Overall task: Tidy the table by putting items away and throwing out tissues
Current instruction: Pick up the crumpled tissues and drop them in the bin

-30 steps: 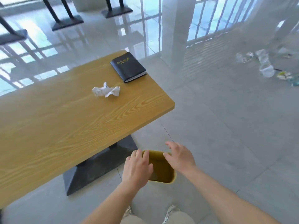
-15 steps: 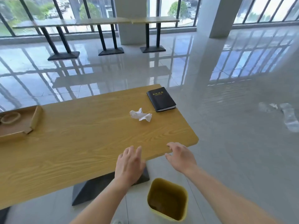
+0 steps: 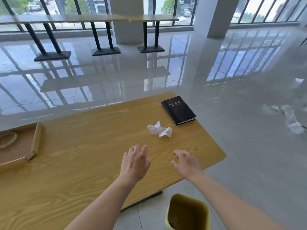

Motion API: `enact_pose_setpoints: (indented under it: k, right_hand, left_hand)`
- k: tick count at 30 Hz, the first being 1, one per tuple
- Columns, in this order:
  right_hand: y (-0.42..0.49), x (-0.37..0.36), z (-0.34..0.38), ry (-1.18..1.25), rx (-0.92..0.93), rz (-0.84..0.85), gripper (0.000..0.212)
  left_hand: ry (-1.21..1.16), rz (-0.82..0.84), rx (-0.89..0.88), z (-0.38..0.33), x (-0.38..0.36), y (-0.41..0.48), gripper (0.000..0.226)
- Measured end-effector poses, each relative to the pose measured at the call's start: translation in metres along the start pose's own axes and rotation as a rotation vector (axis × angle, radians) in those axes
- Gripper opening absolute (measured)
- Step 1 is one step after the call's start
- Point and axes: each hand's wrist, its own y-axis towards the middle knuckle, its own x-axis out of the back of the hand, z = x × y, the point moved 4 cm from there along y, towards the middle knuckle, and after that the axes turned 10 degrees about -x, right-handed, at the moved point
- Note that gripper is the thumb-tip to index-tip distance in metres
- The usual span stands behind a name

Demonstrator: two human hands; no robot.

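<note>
A crumpled white tissue (image 3: pixel 159 130) lies on the wooden table (image 3: pixel 83 163) near its right end. Just beyond it, at the far right corner, rests a closed black notebook (image 3: pixel 178 109) with gold lettering. My left hand (image 3: pixel 134 161) hovers over the table a short way in front of the tissue, fingers spread and empty. My right hand (image 3: pixel 186 162) is beside it near the table's right edge, fingers apart, holding nothing. A yellow waste bin (image 3: pixel 188 211) stands on the floor under my right forearm.
A wooden tray (image 3: pixel 35 141) holding a pale ring-shaped thing (image 3: pixel 7 139) sits at the table's left. Clear plastic bottles (image 3: pixel 292 123) lie on the tiled floor at the right. High tables (image 3: pixel 93 19) and a pillar (image 3: pixel 211 17) stand by the windows.
Both hands rose from the bin's rim up over the table and moved toward the tissue. The view lifted, so the tray and far windows came into sight.
</note>
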Motion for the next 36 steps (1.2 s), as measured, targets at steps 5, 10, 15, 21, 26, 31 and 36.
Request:
enact_pose_setpoints:
  k: [5,10,15,21,26,31,36]
  right_hand:
    - [0.04,0.003,0.007,-0.015,-0.003,0.009,0.041]
    - [0.088,0.005,0.004,0.033,-0.032,0.024,0.042]
    - [0.128,-0.005,0.011,0.057,-0.066,0.02,0.037]
    - [0.183,-0.025,0.028,0.051,-0.191,-0.016,0.049]
    - [0.206,-0.046,0.037,-0.063,-0.262,-0.021,0.048]
    - [0.201,-0.06,0.033,-0.132,-0.271,0.017,0.039]
    - [0.191,-0.059,0.024,-0.064,-0.239,-0.027,0.031]
  left_hand:
    - [-0.004,0.008,0.011,0.014,-0.006,0.038,0.049]
    - [-0.01,-0.008,0.048,0.018,-0.017,0.072,0.043]
    - [-0.023,0.001,0.042,0.027,-0.031,0.104,0.032]
    - [-0.047,-0.032,-0.09,0.041,-0.052,0.174,0.035]
    - [-0.079,0.056,-0.121,0.062,-0.08,0.216,0.022]
    - [-0.052,0.207,-0.155,0.075,-0.099,0.224,0.016]
    - [-0.056,0.201,-0.137,0.082,-0.099,0.219,0.021]
